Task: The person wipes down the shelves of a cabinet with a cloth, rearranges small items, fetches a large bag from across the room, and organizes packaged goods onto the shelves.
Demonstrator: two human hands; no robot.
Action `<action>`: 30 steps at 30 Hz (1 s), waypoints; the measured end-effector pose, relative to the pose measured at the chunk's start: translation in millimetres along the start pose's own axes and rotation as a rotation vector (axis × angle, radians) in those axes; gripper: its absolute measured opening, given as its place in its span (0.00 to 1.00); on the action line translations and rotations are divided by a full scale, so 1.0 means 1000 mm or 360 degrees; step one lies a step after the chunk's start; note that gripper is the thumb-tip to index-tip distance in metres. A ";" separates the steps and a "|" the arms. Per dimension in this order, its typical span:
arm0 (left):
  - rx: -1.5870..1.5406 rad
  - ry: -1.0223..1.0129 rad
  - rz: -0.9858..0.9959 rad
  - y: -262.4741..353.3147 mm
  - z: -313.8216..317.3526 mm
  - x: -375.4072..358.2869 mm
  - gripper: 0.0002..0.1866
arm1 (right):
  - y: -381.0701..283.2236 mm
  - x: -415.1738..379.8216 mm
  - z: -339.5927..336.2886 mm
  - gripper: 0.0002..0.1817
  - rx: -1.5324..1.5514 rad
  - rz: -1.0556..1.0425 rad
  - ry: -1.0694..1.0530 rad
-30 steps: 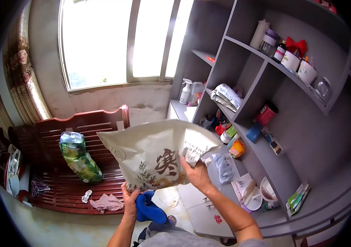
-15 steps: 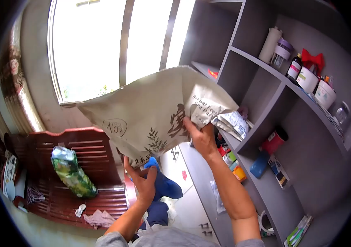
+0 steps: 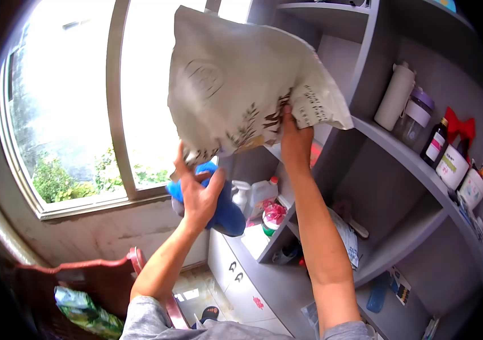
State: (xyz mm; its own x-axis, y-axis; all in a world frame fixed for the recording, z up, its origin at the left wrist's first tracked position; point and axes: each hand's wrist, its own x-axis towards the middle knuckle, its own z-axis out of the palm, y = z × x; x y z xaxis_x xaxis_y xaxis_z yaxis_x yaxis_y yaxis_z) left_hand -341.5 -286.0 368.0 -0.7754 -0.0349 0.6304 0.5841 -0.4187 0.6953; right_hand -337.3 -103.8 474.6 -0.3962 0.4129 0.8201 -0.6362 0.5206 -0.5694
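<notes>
A large pale printed bag point(image 3: 224, 85), with a dark leaf sprig and the words "Herbal Foot Spa Pack", is held up in front of the window. My right hand point(image 3: 297, 139) grips its lower right part, thumb on the printed face and the other fingers behind. At the lower left corner my left hand point(image 3: 199, 195) pinches the bag. A blue cloth point(image 3: 227, 212) is bunched in the same left hand and hangs below the palm. What the bag holds is hidden.
On the right, grey shelves point(image 3: 423, 164) carry a pale flask point(image 3: 394, 96), a purple-lidded cup point(image 3: 417, 113) and a dark bottle point(image 3: 435, 141). Ahead stand a clear jug point(image 3: 261, 195) and a spray bottle point(image 3: 240, 194). A red wooden bench point(image 3: 31, 283) with a green package point(image 3: 85, 310) lies lower left.
Both hands have raised the bag, and its left side now stands higher. The blue cloth has come up with the left hand. My view has swung toward the window and shelf corner.
</notes>
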 end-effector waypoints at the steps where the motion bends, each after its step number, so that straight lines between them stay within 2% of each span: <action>1: 0.0032 -0.0056 0.0064 -0.010 0.008 0.025 0.46 | 0.010 0.013 0.003 0.20 -0.0043 -0.0001 0.0132; 3: -0.0201 -0.0205 0.0157 -0.034 0.025 0.069 0.43 | 0.035 0.034 0.001 0.18 -0.0204 -0.0142 0.0332; 7: -0.0001 -0.0480 0.0038 -0.080 0.059 0.144 0.41 | 0.050 0.052 -0.008 0.19 -0.0749 -0.0327 0.0548; 8: -0.0043 -0.0566 -0.0112 -0.086 0.069 0.154 0.41 | 0.045 0.052 -0.008 0.20 -0.0805 -0.0242 0.0579; 11: -0.0155 -0.0748 -0.0191 -0.116 0.101 0.184 0.41 | 0.072 0.065 -0.018 0.21 -0.1089 -0.0293 0.0678; 12: -0.0016 -0.0773 -0.0229 -0.111 0.108 0.193 0.40 | 0.071 0.067 -0.017 0.21 -0.1135 -0.0237 0.0714; 13: 0.0207 -0.0812 -0.0180 -0.121 0.116 0.208 0.40 | 0.075 0.072 -0.019 0.22 -0.1061 -0.0049 0.0760; 15: 0.0517 -0.0976 -0.0303 -0.161 0.142 0.238 0.40 | 0.086 0.083 -0.024 0.24 -0.0906 0.0336 0.0852; 16: 0.0859 -0.1020 -0.0203 -0.164 0.154 0.240 0.36 | 0.092 0.085 -0.027 0.32 -0.1088 0.0484 0.0938; 19: 0.1386 -0.0979 -0.0218 -0.156 0.183 0.226 0.31 | 0.107 0.065 -0.026 0.41 -0.0938 0.0062 0.1091; 20: 0.1413 -0.0926 -0.0084 -0.164 0.188 0.223 0.28 | 0.093 0.048 -0.026 0.41 -0.0602 0.0182 0.0916; 23: 0.1320 -0.0887 -0.0025 -0.153 0.177 0.215 0.30 | 0.047 0.010 -0.014 0.38 -0.0086 0.0356 0.0576; 26: 0.1409 -0.1083 0.0067 -0.131 0.161 0.204 0.32 | 0.050 -0.014 -0.025 0.34 -0.0135 0.0269 0.0272; 29: 0.1452 -0.1217 0.0152 -0.145 0.171 0.213 0.34 | 0.048 -0.035 -0.030 0.32 -0.0573 0.0105 -0.0048; 30: 0.1417 -0.1179 0.0276 -0.160 0.182 0.220 0.28 | 0.043 -0.039 -0.026 0.30 -0.0537 0.0103 -0.0092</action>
State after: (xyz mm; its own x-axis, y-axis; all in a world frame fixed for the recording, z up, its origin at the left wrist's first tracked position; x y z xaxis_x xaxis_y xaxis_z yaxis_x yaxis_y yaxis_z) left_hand -561.7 -62.0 458.2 -0.5113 0.6313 0.5831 0.8578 0.3332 0.3914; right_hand -332.4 -78.1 416.9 -0.4717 0.4149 0.7781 -0.3579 0.7163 -0.5990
